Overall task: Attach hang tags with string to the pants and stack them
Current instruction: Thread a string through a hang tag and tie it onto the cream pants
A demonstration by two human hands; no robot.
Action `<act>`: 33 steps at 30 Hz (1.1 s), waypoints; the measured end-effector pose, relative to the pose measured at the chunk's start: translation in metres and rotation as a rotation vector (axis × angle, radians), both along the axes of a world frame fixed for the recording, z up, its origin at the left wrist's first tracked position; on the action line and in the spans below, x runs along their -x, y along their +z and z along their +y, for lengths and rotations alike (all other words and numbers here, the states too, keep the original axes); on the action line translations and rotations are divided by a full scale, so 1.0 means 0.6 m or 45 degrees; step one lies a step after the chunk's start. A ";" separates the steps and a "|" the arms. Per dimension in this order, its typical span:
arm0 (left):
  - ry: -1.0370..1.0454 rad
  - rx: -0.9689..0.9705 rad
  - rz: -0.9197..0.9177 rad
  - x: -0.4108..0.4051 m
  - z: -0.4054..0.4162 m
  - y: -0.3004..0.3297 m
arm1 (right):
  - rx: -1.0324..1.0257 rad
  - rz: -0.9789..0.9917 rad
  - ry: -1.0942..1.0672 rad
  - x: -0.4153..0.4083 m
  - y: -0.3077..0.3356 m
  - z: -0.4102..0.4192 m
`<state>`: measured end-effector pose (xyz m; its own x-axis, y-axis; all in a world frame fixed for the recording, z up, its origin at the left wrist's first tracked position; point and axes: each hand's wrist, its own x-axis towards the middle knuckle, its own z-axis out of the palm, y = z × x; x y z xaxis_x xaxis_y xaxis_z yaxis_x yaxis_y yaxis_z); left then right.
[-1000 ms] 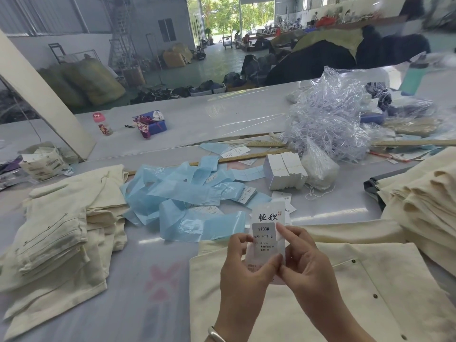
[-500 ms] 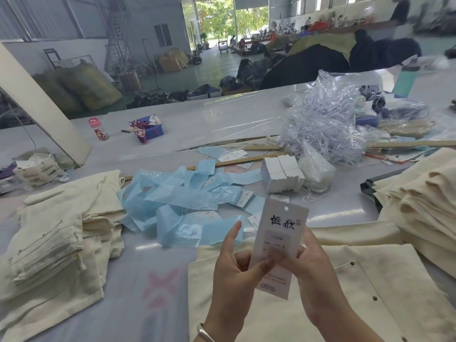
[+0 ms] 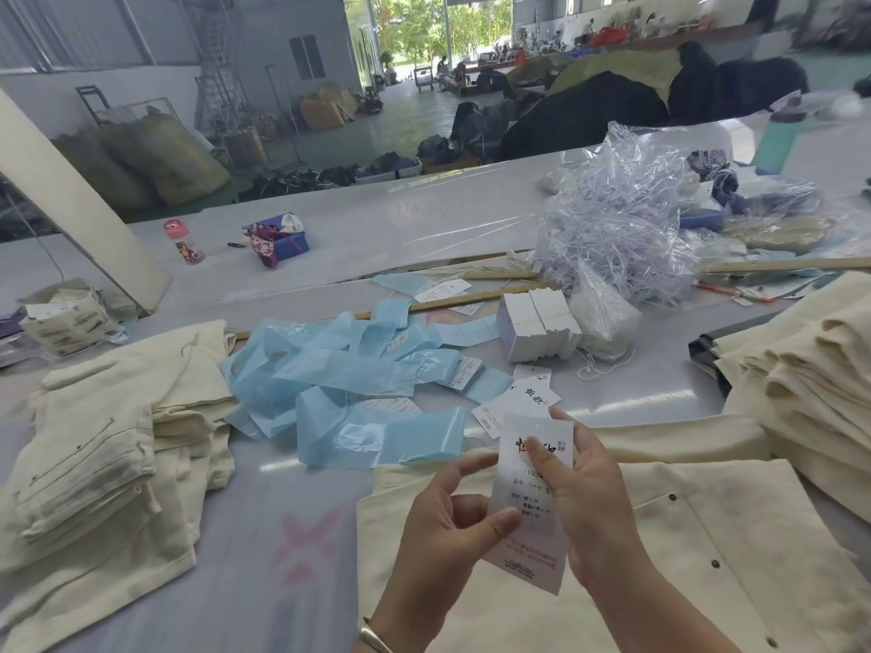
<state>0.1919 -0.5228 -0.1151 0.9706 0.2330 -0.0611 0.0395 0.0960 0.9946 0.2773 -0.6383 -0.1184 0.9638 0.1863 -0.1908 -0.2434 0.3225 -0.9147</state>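
- A person's right hand pinches a white hang tag between thumb and fingers, the thumb lying across the black characters printed near the tag's top.
- The left hand grips the same tag lower down, thumb pressed on its printed face and the index finger stretched out behind its left edge; a metal bracelet circles that wrist.
- The tag is held upright, slightly tilted, above a cream pair of pants spread flat on the table right in front of the person.
- More loose tags lie on the table just beyond the hands, beside a tangle of pale blue plastic strips.
- A banded block of white tags stands farther back, touching a clear bag of white string.
- A stack of folded cream pants sits at the left, and another pile rises at the right edge.
- Wooden rulers and a heap of clear plastic lie toward the table's far side.
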 end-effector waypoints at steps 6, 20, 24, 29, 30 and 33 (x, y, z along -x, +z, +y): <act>0.015 0.093 0.086 -0.028 -0.023 -0.011 | 0.484 -0.303 -0.022 0.000 -0.023 -0.002; 0.341 -0.219 0.319 -0.196 -0.014 -0.096 | 1.304 -0.454 -0.317 -0.244 -0.111 -0.103; 0.270 -0.209 0.373 -0.250 0.000 -0.111 | 1.606 -0.462 -0.039 -0.359 -0.132 -0.082; 0.235 -0.094 0.372 -0.287 0.011 -0.112 | 1.694 -0.382 0.191 -0.453 -0.172 -0.038; 0.234 -0.069 0.386 -0.290 0.014 -0.113 | 1.713 -0.355 0.212 -0.465 -0.179 -0.032; 0.263 0.008 0.434 -0.297 0.023 -0.121 | 1.782 -0.332 0.206 -0.492 -0.198 -0.022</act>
<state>0.3698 -0.5091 -0.1880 0.8273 0.4195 -0.3737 0.3466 0.1424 0.9271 0.5724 -0.6516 -0.2371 0.9860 0.1052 -0.1297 0.0315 -0.8799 -0.4741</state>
